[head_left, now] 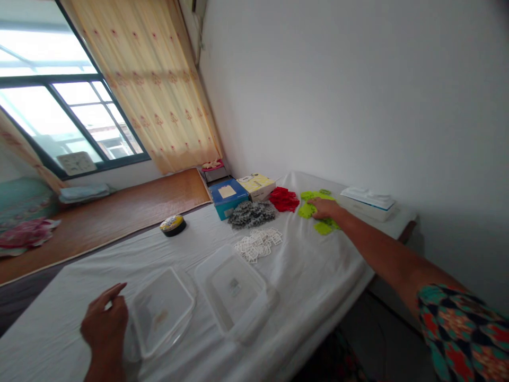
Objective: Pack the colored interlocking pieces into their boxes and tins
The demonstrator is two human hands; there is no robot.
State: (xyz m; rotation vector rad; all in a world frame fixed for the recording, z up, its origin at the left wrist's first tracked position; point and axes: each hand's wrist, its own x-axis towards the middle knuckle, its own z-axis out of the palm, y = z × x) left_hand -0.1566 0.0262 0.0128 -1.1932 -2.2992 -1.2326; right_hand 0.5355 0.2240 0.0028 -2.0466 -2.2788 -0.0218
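Covering green pieces point(314, 211) – right hand point(324, 208), grip unclear.

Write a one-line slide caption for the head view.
Right hand reaches onto the lime-green pieces while the left hand rests beside a clear plastic container on the white-covered table.

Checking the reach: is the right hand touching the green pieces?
Touching. The head view shows the right hand lying flat on the green pieces, covering part of the pile.

Tape roll point(173, 225), blue box point(228, 197), red pieces point(284, 199).
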